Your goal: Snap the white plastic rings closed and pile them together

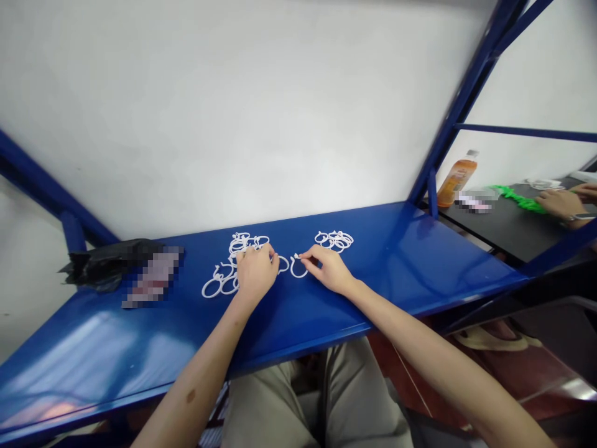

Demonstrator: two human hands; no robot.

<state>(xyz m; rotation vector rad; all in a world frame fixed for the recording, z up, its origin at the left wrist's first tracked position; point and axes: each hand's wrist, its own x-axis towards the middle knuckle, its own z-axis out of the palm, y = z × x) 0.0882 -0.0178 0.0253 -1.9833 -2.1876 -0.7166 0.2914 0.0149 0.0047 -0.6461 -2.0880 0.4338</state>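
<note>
On a blue shelf lie several white plastic rings. My left hand rests curled over a loose group of white rings and its fingers close on one ring. My right hand pinches the top of another white ring between thumb and forefinger. A small pile of white rings sits just behind my right hand. More rings lie behind my left hand.
A black bag and a blurred packet lie at the shelf's left. A blue frame post rises at the right. Beyond it another person's hand works on a black table with green items and an orange bottle.
</note>
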